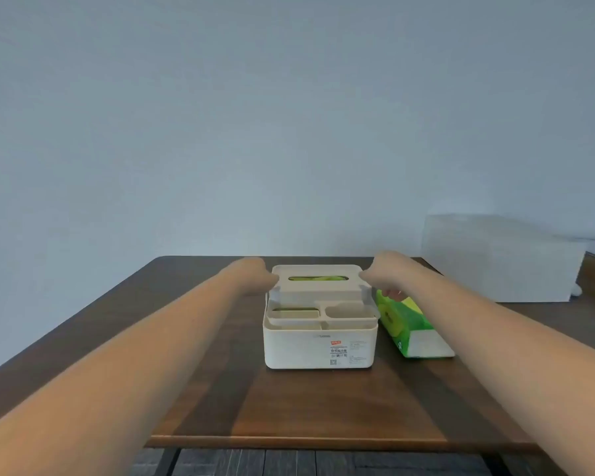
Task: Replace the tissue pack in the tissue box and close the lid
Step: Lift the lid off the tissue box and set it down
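Observation:
A cream tissue box point(318, 345) with front compartments stands mid-table. Its lid point(318, 280) sits on the rear section, slightly raised, and green shows through its slot. My left hand point(255, 274) grips the lid's left end and my right hand point(383, 273) grips its right end. A green tissue pack point(406, 324) lies on the table just right of the box, under my right forearm.
The dark wooden table point(220, 389) ends at a near edge close to me, with dark floor below. A white box-like object point(498, 259) stands at the back right against the pale wall.

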